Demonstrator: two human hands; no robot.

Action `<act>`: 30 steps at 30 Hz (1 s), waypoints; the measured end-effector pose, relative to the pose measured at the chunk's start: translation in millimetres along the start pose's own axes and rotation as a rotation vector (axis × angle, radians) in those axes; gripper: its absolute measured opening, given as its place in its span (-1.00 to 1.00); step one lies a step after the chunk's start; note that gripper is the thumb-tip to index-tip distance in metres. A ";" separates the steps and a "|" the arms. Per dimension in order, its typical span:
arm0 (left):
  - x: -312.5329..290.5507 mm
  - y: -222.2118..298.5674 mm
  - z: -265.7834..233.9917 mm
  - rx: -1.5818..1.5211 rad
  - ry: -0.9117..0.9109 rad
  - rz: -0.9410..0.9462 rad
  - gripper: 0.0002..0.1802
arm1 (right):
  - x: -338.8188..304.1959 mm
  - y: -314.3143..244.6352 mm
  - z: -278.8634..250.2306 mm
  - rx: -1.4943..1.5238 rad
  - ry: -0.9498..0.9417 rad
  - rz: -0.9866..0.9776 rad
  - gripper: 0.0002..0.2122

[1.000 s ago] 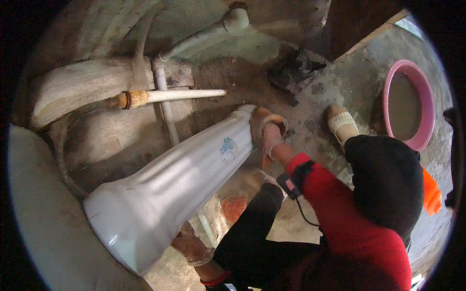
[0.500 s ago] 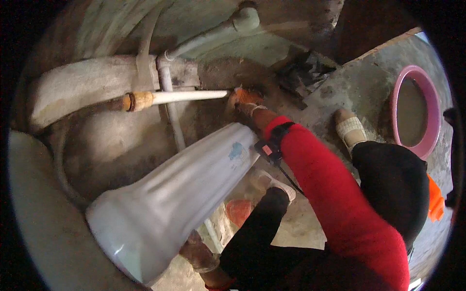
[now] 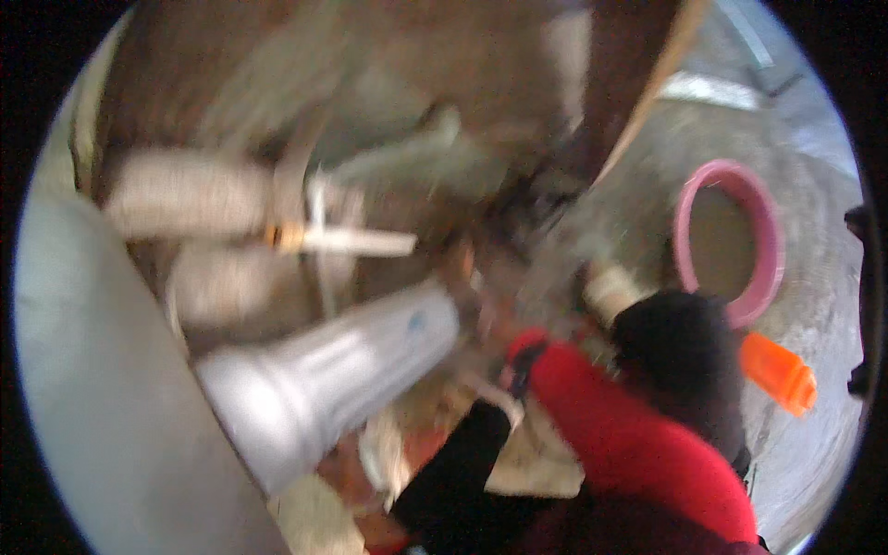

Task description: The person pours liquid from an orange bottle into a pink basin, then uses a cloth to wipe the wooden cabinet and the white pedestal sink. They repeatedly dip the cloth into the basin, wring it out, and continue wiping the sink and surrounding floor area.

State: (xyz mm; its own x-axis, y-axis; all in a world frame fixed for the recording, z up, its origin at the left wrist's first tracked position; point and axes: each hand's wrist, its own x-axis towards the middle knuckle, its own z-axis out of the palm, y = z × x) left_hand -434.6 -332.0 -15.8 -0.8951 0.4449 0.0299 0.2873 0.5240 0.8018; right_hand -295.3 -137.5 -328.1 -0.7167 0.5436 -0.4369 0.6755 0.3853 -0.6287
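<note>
A white ceramic washbasin pedestal [image 3: 351,361], with a small blue mark near its narrow end, lies slantwise across the middle. My right hand [image 3: 469,273] is beyond that narrow end, below a red sleeve with a black strap at the wrist. Motion smears its fingers, so what they hold or touch does not show. Left of it, a white pipe [image 3: 365,241] with a yellowish collar sticks out, its free end apart from my hand. My left hand [image 3: 375,529] is at the lower edge near the pedestal's wide end, mostly hidden and blurred.
A pink basin [image 3: 775,245] of greyish contents stands on the concrete floor at the right, with an orange plastic container [image 3: 779,373] closer to me. A large pale grey surface [image 3: 111,370] fills the left. Dark crumpled plastic [image 3: 536,208] lies at the back.
The view has shifted and blurred. My right hand has come away from the white pipe's end. More of the orange container and the grey surface shows, and my left hand shows less.
</note>
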 end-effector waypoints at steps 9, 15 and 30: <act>-1.7 2.0 1.3 0.029 -0.133 0.303 -0.21 | -57.9 -56.7 -5.8 0.091 0.106 -0.187 -0.83; 21.6 -21.8 27.0 0.321 0.129 0.020 -0.01 | -54.6 -81.7 -54.5 -0.139 0.196 -0.448 -0.83; -180.9 8.6 143.7 -0.158 -0.862 0.207 -0.67 | -151.5 -83.9 -188.7 -0.233 0.707 -0.837 -0.86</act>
State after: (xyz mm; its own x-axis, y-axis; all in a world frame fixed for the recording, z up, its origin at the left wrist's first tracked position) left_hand -221.2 -303.6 -100.2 -0.2456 0.9431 -0.2241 0.3071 0.2950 0.9048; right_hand -210.6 -111.5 -87.8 -0.7505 0.3210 0.5777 0.0959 0.9178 -0.3853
